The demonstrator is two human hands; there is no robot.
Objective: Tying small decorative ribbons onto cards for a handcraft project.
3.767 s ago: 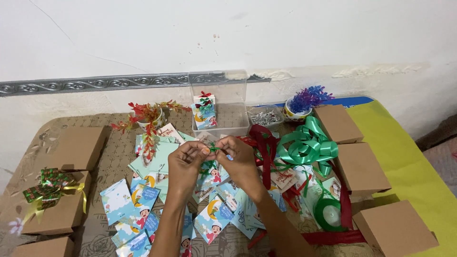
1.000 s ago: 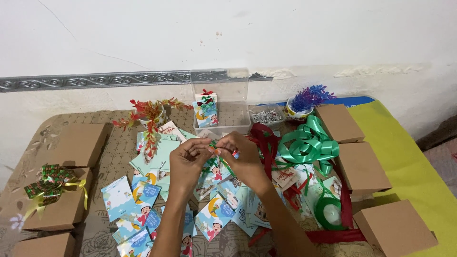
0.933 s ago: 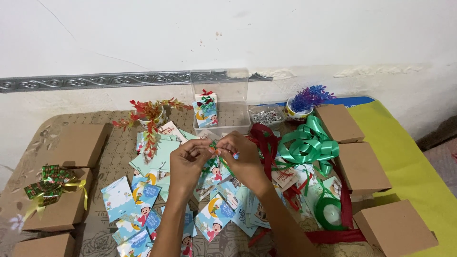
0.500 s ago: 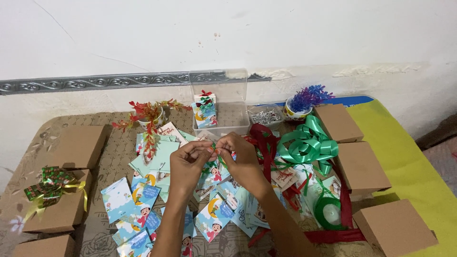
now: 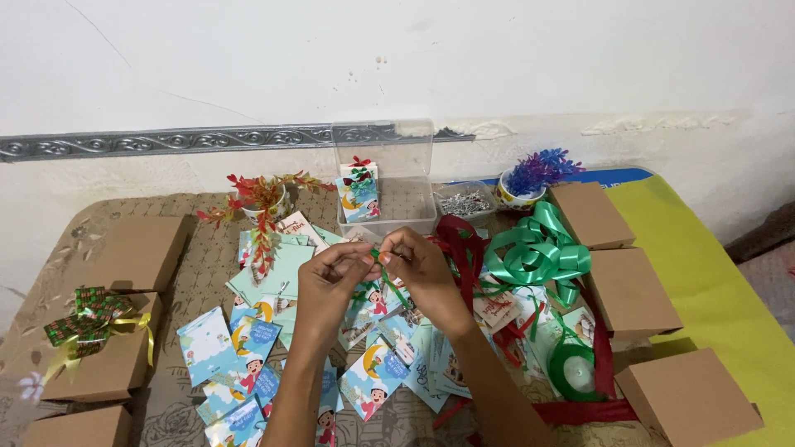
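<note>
My left hand (image 5: 331, 280) and my right hand (image 5: 418, 266) meet above the middle of the table, fingertips pinched together on a thin green ribbon strand (image 5: 387, 266) that hangs down between them. Below the hands lies a scatter of small illustrated cards (image 5: 240, 352) in blue and pale green. A loose heap of green ribbon (image 5: 537, 252) and dark red ribbon (image 5: 460, 244) sits just right of my right hand. How the strand is tied is too small to tell.
A clear plastic box (image 5: 389, 178) with one decorated card stands at the back. Brown cardboard boxes line the left (image 5: 137, 252) and right (image 5: 629, 290) sides; one at the left (image 5: 99, 364) carries a bow. A red plant (image 5: 261, 199), a purple plant (image 5: 534, 174) and a green ribbon spool (image 5: 575, 372) stand nearby.
Both hands stay pinched together over the cards; the fingers have shifted slightly on the green strand. Nothing else on the table has moved.
</note>
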